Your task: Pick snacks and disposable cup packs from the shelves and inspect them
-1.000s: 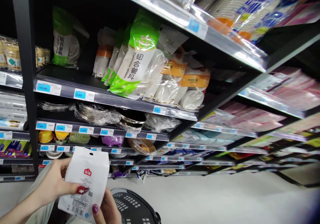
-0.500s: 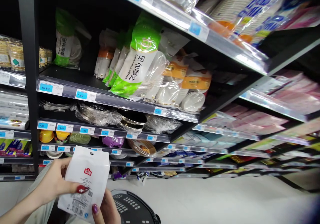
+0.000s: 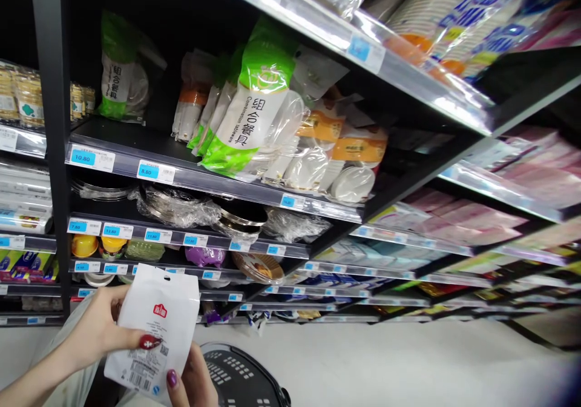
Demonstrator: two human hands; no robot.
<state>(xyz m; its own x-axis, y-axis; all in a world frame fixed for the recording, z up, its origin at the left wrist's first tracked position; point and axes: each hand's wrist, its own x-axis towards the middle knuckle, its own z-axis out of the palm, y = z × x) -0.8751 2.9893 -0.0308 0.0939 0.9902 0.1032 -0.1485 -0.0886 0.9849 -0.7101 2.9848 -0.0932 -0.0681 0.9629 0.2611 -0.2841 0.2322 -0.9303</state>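
Observation:
A white packet [image 3: 157, 292] with a red logo, small print, a barcode and a hang hole is held up in front of the lower shelves. My left hand [image 3: 97, 331] grips its left side, the thumb with a dark red nail lying across the printed face. At its lower right edge, my right hand [image 3: 195, 380] holds it too, the purple-nailed thumb on the front and the fingers behind. Both hands are closed on this one packet. What it contains is hidden. Behind my right hand, on the floor, is a black basket [image 3: 267, 378].
Store shelves with price tags [image 3: 157, 171] fill the view. Green-and-white tableware bags [image 3: 247, 113] stand on the upper shelf beside orange-labelled packs [image 3: 356, 149]. Lower down lie plastic-wrapped round pans [image 3: 175, 206] and a purple item [image 3: 205, 257]. Pale floor [image 3: 385, 364] runs along the right.
The camera view has shifted very slightly. Both hands keep the same hold on the packet.

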